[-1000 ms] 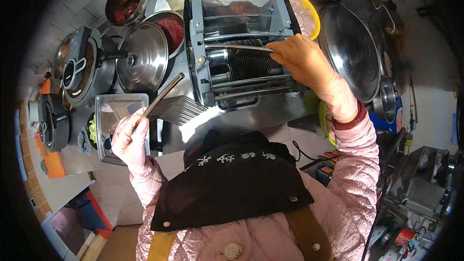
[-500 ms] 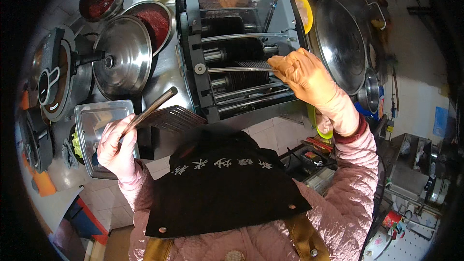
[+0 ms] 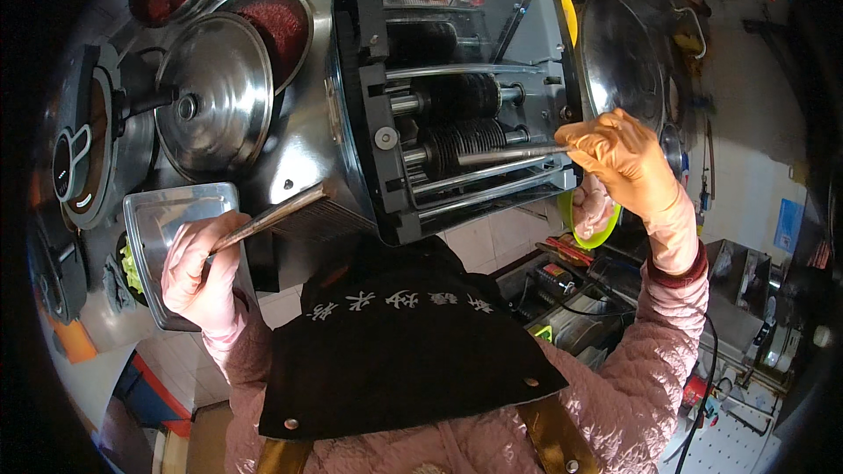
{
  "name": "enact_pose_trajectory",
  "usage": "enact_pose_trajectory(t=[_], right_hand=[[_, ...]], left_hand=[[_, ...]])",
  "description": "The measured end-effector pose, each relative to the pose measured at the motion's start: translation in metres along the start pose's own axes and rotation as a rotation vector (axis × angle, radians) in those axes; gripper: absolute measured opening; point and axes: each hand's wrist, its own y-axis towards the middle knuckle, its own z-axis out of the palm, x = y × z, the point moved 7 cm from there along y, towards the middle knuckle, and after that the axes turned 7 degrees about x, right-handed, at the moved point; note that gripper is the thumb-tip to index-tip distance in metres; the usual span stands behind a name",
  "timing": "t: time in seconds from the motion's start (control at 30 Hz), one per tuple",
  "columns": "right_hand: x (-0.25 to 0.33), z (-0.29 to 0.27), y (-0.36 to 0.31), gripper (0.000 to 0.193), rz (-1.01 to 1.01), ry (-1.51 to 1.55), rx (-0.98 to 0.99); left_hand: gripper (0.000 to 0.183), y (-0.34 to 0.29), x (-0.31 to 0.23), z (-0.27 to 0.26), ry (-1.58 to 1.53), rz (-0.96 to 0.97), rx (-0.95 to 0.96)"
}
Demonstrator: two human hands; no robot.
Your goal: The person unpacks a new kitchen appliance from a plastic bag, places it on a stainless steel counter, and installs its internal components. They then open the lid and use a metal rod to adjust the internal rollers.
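Note:
In front of me stands a slicing machine with an uncovered front, showing rollers across it, one a ridged blade roller. My right hand, in an orange glove, is closed on one end of a metal comb at the machine's right side. That comb is seen edge-on, in front of the blade roller. My left hand, in a pale thin glove, pinches a second metal comb by its bar, left of the machine. This comb's teeth are seen at a steep slant.
A lidded clear plastic box lies under my left hand. Beyond it are a steel lid, a pot of red paste and a dark-rimmed cooker. A green bowl of pale meat sits below my right hand; a yellow basin stands behind.
My right hand has moved right and down, drawing its comb rightward and turning it edge-on. My left hand has shifted slightly left and down, and its comb has tilted flatter.

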Motion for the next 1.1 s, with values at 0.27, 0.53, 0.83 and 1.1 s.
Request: enact_pose_trajectory(t=[0.27, 0.53, 0.83, 1.1], right_hand=[[-0.014, 0.009, -0.011, 0.014, 0.207, 0.348, -0.110], [-0.009, 0.003, -0.007, 0.021, 0.151, 0.223, -0.087], [-0.012, 0.010, -0.015, 0.022, 0.096, 0.183, -0.063], [-0.011, 0.045, -0.007, 0.020, 0.066, 0.268, -0.004]], left_hand=[[0.026, 0.000, 0.006, 0.000, -0.022, 0.015, 0.000], [0.028, -0.008, 0.014, -0.004, -0.059, 0.011, -0.017], [0.028, -0.012, 0.016, -0.007, -0.050, 0.016, -0.033], [0.029, -0.010, 0.016, -0.006, -0.046, 0.035, -0.046]])
